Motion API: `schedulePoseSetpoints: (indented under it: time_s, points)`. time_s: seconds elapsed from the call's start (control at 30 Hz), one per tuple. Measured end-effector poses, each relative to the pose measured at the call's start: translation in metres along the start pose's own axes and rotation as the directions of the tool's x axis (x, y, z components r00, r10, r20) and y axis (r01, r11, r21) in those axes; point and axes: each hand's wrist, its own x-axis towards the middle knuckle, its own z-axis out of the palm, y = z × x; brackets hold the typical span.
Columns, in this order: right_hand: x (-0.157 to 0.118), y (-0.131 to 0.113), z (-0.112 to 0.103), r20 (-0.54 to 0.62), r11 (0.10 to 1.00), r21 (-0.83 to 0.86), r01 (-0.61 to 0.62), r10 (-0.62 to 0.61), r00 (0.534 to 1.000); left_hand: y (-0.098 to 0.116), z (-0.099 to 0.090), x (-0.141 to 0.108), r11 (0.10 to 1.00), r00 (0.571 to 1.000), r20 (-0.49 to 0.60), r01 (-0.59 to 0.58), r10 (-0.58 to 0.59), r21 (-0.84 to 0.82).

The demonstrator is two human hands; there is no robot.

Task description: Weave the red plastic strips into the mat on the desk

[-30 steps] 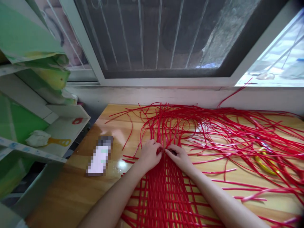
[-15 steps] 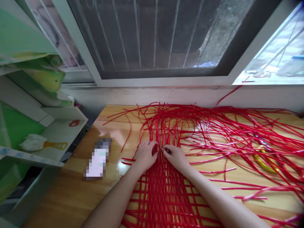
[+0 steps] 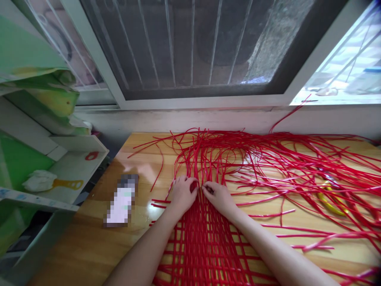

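Your left hand [image 3: 182,194] and right hand [image 3: 218,196] remain pinching red strips [image 3: 205,167] at centre frame, barely shifted; fingertips hidden.

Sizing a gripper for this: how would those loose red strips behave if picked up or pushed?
Probably floppy yet springy: the loose red strips arc and loop over the wooden table. Likely light, being thin and narrow. Their glossy sheen suggests slipperiness, and since they cross one another beyond the left hand and right hand, pushing one would likely drag neighbours.
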Motion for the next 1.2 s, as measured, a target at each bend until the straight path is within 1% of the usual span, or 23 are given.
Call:
schedulePoseSetpoints:
  time_s: [0.17, 0.37, 0.5, 0.63, 0.73, 0.83, 0.9, 1.03, 1.1, 1.2]
  points:
    - [0.0, -0.002, -0.001, -0.015, 0.999, 0.04, -0.01, 0.011, 1.0, 0.002, 0.006, 0.007, 1.0, 0.999, -0.04, 0.02, -0.02, -0.01]
    - [0.0, -0.002, -0.004, 0.021, 0.996, 0.085, -0.001, -0.001, 1.0, 0.004, 0.016, 0.012, 0.999, 0.993, -0.105, 0.049, -0.048, 0.015]
    - [-0.001, -0.001, -0.003, 0.019, 0.995, 0.097, 0.005, -0.007, 1.0, 0.004, 0.017, 0.014, 0.997, 0.991, -0.106, 0.081, -0.08, 0.007]
    - [-0.002, -0.001, 0.0, 0.001, 0.994, 0.112, 0.003, -0.003, 1.0, 0.002, 0.017, 0.018, 0.991, 0.989, -0.085, 0.118, -0.123, -0.056]
    - [-0.002, -0.001, 0.0, -0.006, 0.994, 0.107, -0.001, 0.002, 1.0, 0.0, 0.017, 0.021, 0.989, 0.991, -0.061, 0.112, -0.118, -0.101]
    - [-0.001, -0.002, 0.0, 0.0, 0.995, 0.101, -0.004, 0.004, 1.0, -0.004, 0.015, 0.022, 0.981, 0.995, -0.045, 0.082, -0.091, -0.174]
    - [-0.001, -0.002, 0.0, -0.007, 0.996, 0.093, -0.013, 0.014, 1.0, -0.008, 0.011, 0.02, 0.958, 0.998, -0.021, 0.056, -0.065, -0.28]
    - [0.001, -0.001, 0.001, -0.02, 0.997, 0.067, -0.038, 0.039, 0.999, -0.017, 0.001, 0.014, 0.847, 0.998, 0.02, -0.04, 0.06, -0.53]
    - [0.001, 0.0, 0.002, -0.005, 0.999, 0.02, -0.049, 0.049, 0.999, -0.018, -0.003, 0.01, 0.815, 0.992, 0.015, -0.094, 0.125, -0.572]
    - [0.001, 0.002, 0.004, 0.015, 0.995, -0.083, -0.048, 0.049, 0.999, -0.013, -0.008, 0.004, 0.823, 0.983, -0.01, -0.161, 0.185, -0.545]
